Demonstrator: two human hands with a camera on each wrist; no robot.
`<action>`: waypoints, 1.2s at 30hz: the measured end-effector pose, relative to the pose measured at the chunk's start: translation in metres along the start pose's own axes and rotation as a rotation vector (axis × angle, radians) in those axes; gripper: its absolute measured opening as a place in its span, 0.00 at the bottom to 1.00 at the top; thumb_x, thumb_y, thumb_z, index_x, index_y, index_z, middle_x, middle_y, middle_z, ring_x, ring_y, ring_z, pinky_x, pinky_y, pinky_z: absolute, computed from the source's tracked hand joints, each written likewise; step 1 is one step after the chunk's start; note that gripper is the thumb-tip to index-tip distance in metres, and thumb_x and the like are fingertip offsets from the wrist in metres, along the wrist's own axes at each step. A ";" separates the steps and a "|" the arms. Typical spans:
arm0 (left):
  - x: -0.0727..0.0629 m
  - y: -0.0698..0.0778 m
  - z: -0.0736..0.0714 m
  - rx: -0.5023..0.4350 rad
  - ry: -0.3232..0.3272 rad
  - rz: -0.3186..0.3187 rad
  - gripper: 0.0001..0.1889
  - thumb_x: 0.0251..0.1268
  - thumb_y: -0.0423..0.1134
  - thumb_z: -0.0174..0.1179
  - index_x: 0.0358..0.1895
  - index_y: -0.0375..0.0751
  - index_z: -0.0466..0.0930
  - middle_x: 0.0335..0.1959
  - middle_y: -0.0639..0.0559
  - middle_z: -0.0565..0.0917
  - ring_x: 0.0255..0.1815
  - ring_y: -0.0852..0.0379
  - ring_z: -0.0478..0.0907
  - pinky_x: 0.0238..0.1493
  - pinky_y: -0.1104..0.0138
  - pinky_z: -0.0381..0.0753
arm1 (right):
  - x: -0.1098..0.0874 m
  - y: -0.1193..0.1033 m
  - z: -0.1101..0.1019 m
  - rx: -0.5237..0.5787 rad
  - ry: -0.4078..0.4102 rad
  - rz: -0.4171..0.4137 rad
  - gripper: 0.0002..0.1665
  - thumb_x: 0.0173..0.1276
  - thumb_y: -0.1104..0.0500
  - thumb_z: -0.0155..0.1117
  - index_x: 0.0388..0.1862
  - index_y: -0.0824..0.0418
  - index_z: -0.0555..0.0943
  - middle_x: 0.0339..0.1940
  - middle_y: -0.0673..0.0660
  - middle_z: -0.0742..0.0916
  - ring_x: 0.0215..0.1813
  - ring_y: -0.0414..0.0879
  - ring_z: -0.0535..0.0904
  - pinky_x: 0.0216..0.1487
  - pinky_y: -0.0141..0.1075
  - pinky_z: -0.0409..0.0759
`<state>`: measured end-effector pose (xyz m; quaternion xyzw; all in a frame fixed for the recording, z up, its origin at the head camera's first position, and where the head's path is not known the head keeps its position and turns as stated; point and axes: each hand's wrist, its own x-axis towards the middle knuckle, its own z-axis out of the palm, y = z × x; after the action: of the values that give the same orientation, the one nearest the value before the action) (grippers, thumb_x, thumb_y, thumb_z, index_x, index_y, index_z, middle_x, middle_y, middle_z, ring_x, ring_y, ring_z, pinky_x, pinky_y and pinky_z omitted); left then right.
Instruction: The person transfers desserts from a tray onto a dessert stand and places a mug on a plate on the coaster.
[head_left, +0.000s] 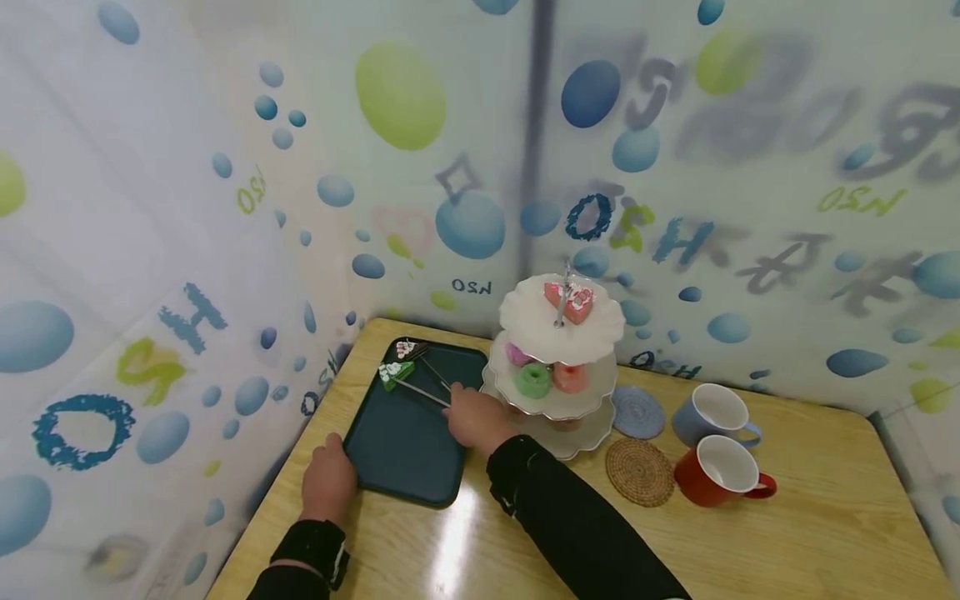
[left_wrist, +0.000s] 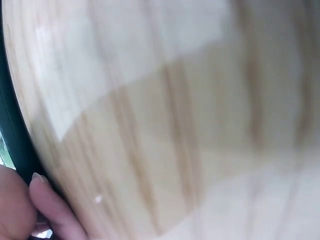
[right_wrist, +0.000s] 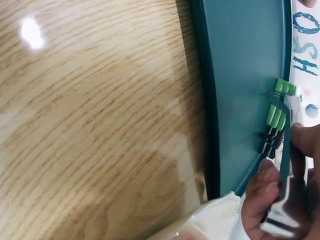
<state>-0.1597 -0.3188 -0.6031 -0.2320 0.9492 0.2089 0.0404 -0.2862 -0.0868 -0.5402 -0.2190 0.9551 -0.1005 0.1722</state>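
My right hand [head_left: 480, 419] holds metal tongs [right_wrist: 287, 200] over the dark green tray [head_left: 408, 442]. The tongs' arms reach toward a green cake slice [head_left: 392, 377] with white topping in the tray's far left corner. Just behind that slice lies a dark brown cake slice [head_left: 407, 349], close to the other arm. Whether the tips press on the green slice cannot be made out. At the tray's near left edge, my left hand [head_left: 328, 482] grips the rim, with thumb and finger against it in the left wrist view.
Right of the tray stands a three-tier white stand [head_left: 517, 321] bearing a pink cake slice [head_left: 577, 305] and several doughnuts. Beyond it lie a blue coaster [head_left: 637, 412] and a woven brown coaster [head_left: 640, 472], beside a blue mug [head_left: 693, 427] and a red mug [head_left: 697, 482]. Patterned curtains border the table.
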 end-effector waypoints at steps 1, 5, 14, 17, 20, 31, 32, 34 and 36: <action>0.000 0.000 0.000 0.002 -0.001 -0.001 0.15 0.74 0.29 0.36 0.59 0.29 0.62 0.45 0.26 0.72 0.40 0.34 0.76 0.38 0.46 0.75 | 0.001 0.000 0.001 0.001 0.006 -0.015 0.28 0.72 0.42 0.52 0.62 0.58 0.69 0.51 0.57 0.82 0.52 0.50 0.80 0.44 0.45 0.79; 0.000 0.001 -0.001 0.007 0.001 -0.001 0.15 0.74 0.29 0.36 0.59 0.29 0.62 0.45 0.27 0.73 0.40 0.34 0.76 0.37 0.47 0.75 | 0.005 -0.002 0.004 0.002 0.027 -0.076 0.28 0.72 0.43 0.51 0.64 0.58 0.68 0.52 0.57 0.82 0.52 0.49 0.79 0.45 0.44 0.79; 0.000 0.008 -0.003 -0.003 -0.028 -0.007 0.16 0.74 0.29 0.36 0.60 0.30 0.61 0.48 0.27 0.72 0.41 0.34 0.76 0.39 0.47 0.75 | 0.003 -0.016 0.006 -0.007 0.055 -0.158 0.23 0.72 0.46 0.53 0.58 0.57 0.70 0.42 0.54 0.84 0.43 0.47 0.82 0.39 0.41 0.78; 0.000 0.008 -0.003 -0.005 -0.036 -0.013 0.16 0.75 0.29 0.35 0.61 0.30 0.60 0.49 0.27 0.71 0.42 0.34 0.76 0.40 0.46 0.75 | 0.000 -0.021 0.008 -0.002 0.039 -0.170 0.21 0.73 0.47 0.51 0.57 0.58 0.71 0.39 0.53 0.84 0.39 0.47 0.82 0.37 0.39 0.78; -0.001 0.006 -0.004 -0.005 -0.037 -0.021 0.17 0.74 0.30 0.35 0.62 0.30 0.60 0.49 0.27 0.71 0.43 0.34 0.76 0.40 0.46 0.75 | -0.004 -0.023 0.010 -0.012 0.056 -0.162 0.20 0.73 0.47 0.52 0.55 0.57 0.72 0.37 0.53 0.84 0.37 0.47 0.82 0.35 0.39 0.78; -0.003 0.000 -0.005 0.001 -0.034 -0.014 0.16 0.74 0.29 0.35 0.60 0.28 0.60 0.47 0.25 0.71 0.40 0.33 0.76 0.38 0.45 0.75 | -0.041 -0.025 -0.020 -0.146 0.137 -0.166 0.22 0.73 0.44 0.50 0.57 0.56 0.72 0.32 0.51 0.84 0.27 0.44 0.80 0.24 0.37 0.75; -0.003 0.000 -0.006 0.002 -0.038 -0.017 0.16 0.74 0.29 0.35 0.60 0.27 0.60 0.46 0.24 0.71 0.39 0.33 0.76 0.38 0.45 0.75 | -0.048 -0.026 -0.027 -0.166 0.142 -0.174 0.23 0.73 0.44 0.49 0.59 0.56 0.72 0.32 0.51 0.84 0.26 0.43 0.80 0.23 0.36 0.74; -0.004 0.001 -0.006 0.003 -0.045 -0.016 0.16 0.74 0.29 0.35 0.59 0.27 0.59 0.46 0.24 0.71 0.39 0.33 0.76 0.37 0.45 0.75 | -0.061 -0.028 -0.040 -0.194 0.146 -0.179 0.24 0.74 0.43 0.48 0.60 0.56 0.71 0.31 0.51 0.83 0.24 0.43 0.78 0.20 0.36 0.73; -0.004 0.003 -0.005 0.000 -0.056 -0.012 0.16 0.74 0.29 0.35 0.59 0.27 0.59 0.46 0.24 0.70 0.39 0.33 0.76 0.37 0.45 0.75 | -0.075 -0.029 -0.056 -0.209 0.128 -0.161 0.24 0.73 0.42 0.47 0.60 0.54 0.70 0.32 0.50 0.83 0.23 0.43 0.77 0.19 0.37 0.72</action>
<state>-0.1576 -0.3170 -0.5967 -0.2318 0.9463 0.2148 0.0682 -0.2325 -0.0720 -0.4594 -0.3049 0.9487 -0.0280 0.0787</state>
